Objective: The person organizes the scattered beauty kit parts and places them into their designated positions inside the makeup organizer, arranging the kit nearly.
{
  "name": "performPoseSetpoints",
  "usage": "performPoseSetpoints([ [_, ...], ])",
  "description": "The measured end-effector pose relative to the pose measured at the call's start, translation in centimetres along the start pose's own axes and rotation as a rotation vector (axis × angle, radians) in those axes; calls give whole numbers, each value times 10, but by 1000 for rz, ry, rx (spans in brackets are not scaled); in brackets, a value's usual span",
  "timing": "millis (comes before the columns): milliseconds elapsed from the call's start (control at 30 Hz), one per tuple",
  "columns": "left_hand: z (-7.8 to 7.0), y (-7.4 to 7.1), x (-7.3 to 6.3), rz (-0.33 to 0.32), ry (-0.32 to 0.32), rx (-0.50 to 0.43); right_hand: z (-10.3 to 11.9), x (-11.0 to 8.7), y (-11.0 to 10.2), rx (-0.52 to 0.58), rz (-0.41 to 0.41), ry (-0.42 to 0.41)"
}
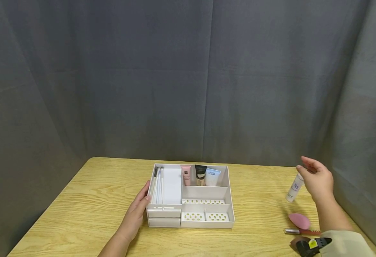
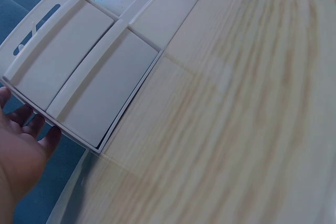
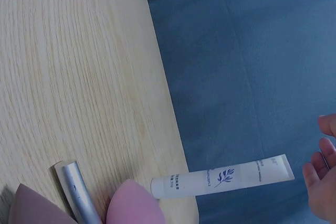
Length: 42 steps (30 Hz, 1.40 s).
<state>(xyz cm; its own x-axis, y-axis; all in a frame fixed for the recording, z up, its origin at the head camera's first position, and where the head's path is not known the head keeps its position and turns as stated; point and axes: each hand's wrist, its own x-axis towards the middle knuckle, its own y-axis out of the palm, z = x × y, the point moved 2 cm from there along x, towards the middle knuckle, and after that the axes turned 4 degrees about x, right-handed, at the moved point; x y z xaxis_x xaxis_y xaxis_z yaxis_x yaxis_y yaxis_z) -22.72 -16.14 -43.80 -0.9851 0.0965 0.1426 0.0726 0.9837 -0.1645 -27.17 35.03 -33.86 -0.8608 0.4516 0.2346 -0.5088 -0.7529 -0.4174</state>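
Observation:
A white makeup organizer (image 1: 206, 192) sits mid-table. My left hand (image 1: 136, 214) rests against its left side, fingertips touching the wall beside two closed drawers (image 2: 94, 85). Several thin brushes (image 1: 159, 185) lie in its left compartment; a pink tube (image 1: 186, 175), a black-capped beige tube (image 1: 200, 175) and a light blue and white tube (image 1: 212, 177) stand in the back one. On the right, a white tube with a blue plant print (image 3: 223, 179) stands on its cap. My right hand (image 1: 319, 180) is just by its top end, fingers loosely bent, with a gap between in the right wrist view.
In front of the white tube lie a pink makeup sponge (image 1: 299, 221) and a red stick with a silver end (image 1: 292, 231). A brownish-pink object (image 3: 39, 208) is nearer, partly hidden by the black wrist device (image 1: 313, 246). A grey curtain (image 1: 188, 82) hangs behind the table.

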Motion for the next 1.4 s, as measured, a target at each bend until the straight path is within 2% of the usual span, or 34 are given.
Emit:
performPoseSetpoints([
  [233, 0, 0, 0, -2, -1, -2, -14, 9, -3, -12, -37, 114],
  [500, 1, 0, 0, -2, 0, -12, -23, 10, -1, -26, -45, 138],
  [733, 2, -1, 0, -2, -1, -4, -32, 12, 3, 19, -15, 183],
  [867, 2, -1, 0, -6, -2, -2, -36, 12, 6, 45, -4, 184],
  [1100, 1, -1, 0, -6, -5, 3, -39, 12, 10, 10, 17, 175],
  [1400, 0, 0, 0, -5, -2, 1, -41, 12, 11, 29, -6, 178],
])
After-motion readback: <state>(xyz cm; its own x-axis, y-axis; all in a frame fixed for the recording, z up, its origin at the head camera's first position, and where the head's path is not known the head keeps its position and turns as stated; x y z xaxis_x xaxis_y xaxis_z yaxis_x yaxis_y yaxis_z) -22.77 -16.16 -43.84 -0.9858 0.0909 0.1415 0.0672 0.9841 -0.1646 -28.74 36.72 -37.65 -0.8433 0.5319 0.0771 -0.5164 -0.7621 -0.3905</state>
